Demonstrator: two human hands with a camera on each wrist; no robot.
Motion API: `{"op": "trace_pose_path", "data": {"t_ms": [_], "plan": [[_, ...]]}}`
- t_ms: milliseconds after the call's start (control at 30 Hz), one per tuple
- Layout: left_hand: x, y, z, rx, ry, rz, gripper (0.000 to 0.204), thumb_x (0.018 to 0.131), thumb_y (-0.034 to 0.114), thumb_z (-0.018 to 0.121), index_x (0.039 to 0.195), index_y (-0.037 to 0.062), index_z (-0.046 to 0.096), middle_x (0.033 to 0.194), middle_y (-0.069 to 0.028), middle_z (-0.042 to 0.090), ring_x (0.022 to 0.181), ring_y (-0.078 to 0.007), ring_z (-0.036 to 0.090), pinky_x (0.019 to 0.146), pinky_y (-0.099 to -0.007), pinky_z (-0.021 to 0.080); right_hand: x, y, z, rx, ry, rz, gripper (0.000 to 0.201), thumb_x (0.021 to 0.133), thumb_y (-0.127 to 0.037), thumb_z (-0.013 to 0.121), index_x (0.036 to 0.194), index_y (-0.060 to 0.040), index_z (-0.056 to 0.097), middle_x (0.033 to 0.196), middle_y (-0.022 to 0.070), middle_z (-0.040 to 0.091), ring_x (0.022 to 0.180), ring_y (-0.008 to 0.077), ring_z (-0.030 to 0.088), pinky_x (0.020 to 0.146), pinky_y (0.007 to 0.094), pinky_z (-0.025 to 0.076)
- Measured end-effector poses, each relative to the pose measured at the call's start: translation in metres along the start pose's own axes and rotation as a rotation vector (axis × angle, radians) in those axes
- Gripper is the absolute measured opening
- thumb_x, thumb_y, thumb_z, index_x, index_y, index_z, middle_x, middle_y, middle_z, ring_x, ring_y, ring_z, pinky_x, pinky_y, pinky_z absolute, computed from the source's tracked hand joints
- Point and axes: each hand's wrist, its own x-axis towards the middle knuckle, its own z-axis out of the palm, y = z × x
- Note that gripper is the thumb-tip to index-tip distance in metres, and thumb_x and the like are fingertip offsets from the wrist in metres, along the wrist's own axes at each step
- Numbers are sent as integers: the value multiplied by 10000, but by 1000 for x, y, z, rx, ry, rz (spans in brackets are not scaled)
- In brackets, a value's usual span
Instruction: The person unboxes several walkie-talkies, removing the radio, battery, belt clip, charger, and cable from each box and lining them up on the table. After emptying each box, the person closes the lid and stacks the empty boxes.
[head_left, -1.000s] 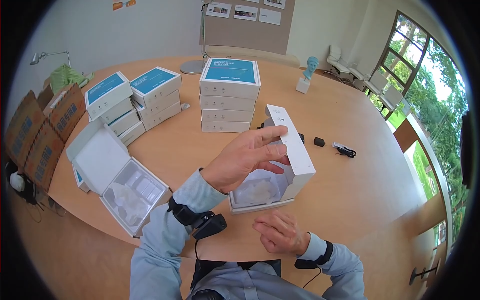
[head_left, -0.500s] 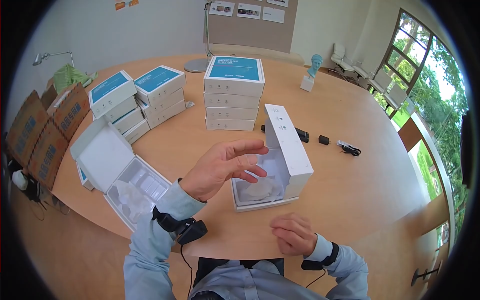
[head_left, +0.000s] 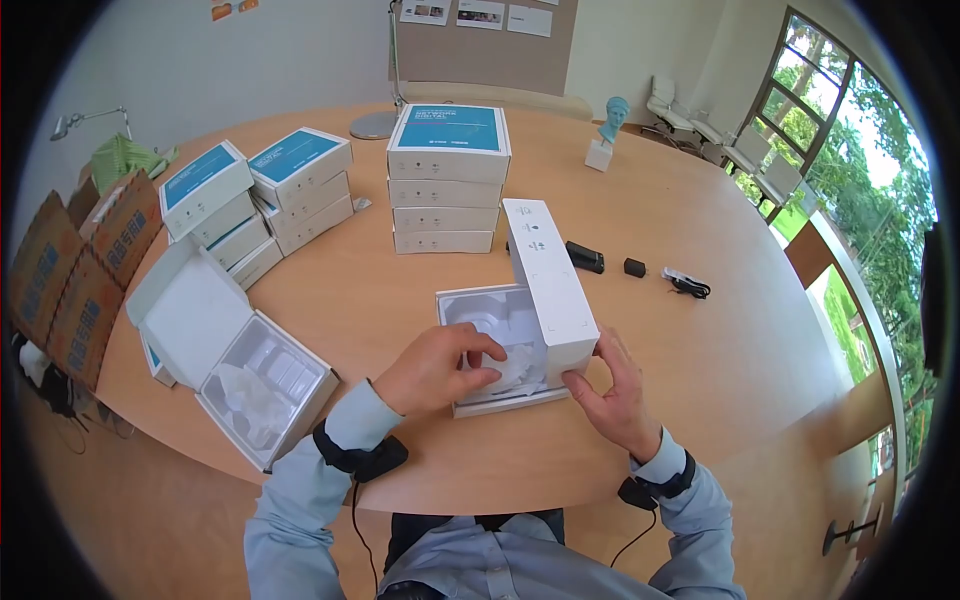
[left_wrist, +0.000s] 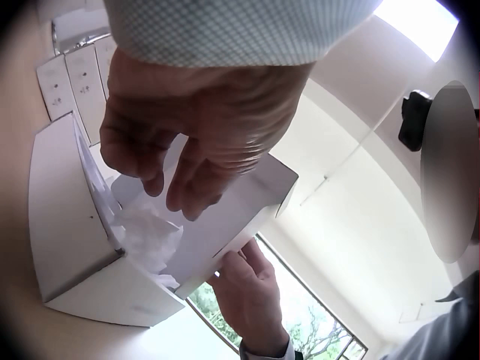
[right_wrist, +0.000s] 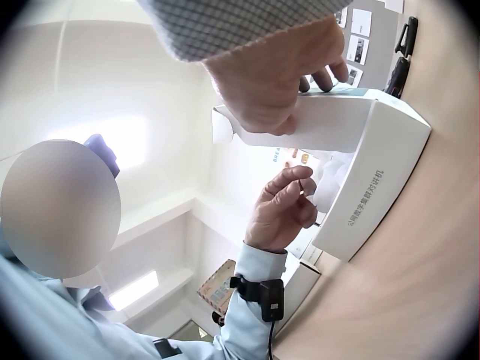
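Note:
A white box (head_left: 510, 404) stands on the table with its lid (head_left: 556, 285) raised at the right. My left hand (head_left: 435, 368) hovers over its tray, fingers bent and apart, beside crumpled white wrapping (head_left: 516, 368). In the left wrist view that hand (left_wrist: 202, 127) hangs above the wrapping (left_wrist: 150, 236) with nothing between its fingers. My right hand (head_left: 622, 398) grips the lid's near right edge. The right wrist view shows this hand (right_wrist: 277, 82) with its thumb on one side of the lid (right_wrist: 322, 124) and fingers on the other.
Left of the box lies another open box (head_left: 265, 395) with wrapping inside. Stacks of closed boxes (head_left: 445, 195) stand behind. Beyond the lid are a black device (head_left: 585, 257), a small black block (head_left: 634, 267) and a bundled cable (head_left: 688, 285). A small bust (head_left: 612, 122) stands farther back.
My left hand has moved from beside the raised lid down over the tray. My right hand has risen from near the table's front edge and taken hold of the lid.

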Motion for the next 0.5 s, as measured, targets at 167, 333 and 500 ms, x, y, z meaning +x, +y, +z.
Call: {"op": "trace_pose_path", "data": {"t_ms": [167,333,500], "plan": [[12,3,37,419,36,108,175,860,199,744,984,75,753,906,-125,672,858,-332,692,761,-439,560,1,1,1,13,5,-2,695,837,-2,769,1474,-27,489,1377,181,605,1248,358,605,977,422,532],[28,-18,57,616,59,70,193,879,195,717,1015,66,762,952,-113,726,854,-334,711,746,-455,574,3,6,1,0,-15,-40,697,840,-8,774,1477,-29,491,1380,176,607,1245,351,610,969,410,541],[27,-23,53,543,72,100,177,897,225,699,923,67,776,890,-110,744,835,-338,710,736,-455,569,0,19,-4,82,-27,10,594,895,-12,741,1449,-23,527,1372,167,615,1216,317,631,958,380,552]]}}
